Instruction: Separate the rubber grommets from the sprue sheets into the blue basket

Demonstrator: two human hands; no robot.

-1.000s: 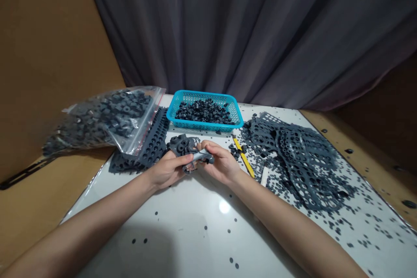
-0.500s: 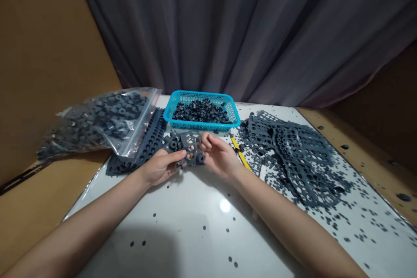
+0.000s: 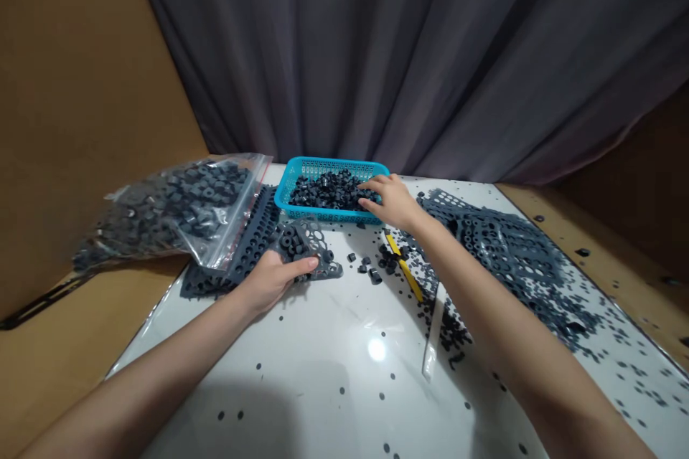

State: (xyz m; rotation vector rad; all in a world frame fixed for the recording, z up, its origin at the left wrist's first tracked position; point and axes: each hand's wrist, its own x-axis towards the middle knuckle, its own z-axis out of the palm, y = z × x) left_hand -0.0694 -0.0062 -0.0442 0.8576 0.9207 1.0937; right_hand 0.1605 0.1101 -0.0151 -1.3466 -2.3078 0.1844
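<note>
My left hand (image 3: 274, 278) is closed on a dark grey perforated sheet (image 3: 332, 270), its thumb pressing on top; ring-shaped pieces sit on or in the sheet. My right hand (image 3: 392, 201) reaches over the right end of a blue plastic basket (image 3: 323, 214). Its fingers are spread above, or just touching, the small black pieces (image 3: 323, 190) heaped inside. I cannot make out anything held in it. Between the two hands, a few loose black pieces (image 3: 375, 275) lie on the white table (image 3: 323, 351).
At the left, a clear zip bag (image 3: 183, 204) full of ring pieces leans over stacked perforated sheets (image 3: 252, 233). Used-looking perforated sheets (image 3: 495, 244) are piled at the right among scattered tiny discs. A yellow, slim tool (image 3: 411, 281) and a white strip (image 3: 433, 337) lie beside my right forearm.
My right hand has left the sheet and moved up and right to the basket, its fingers now spread. Loose pieces on the table are now uncovered. My left hand still holds the sheet.
</note>
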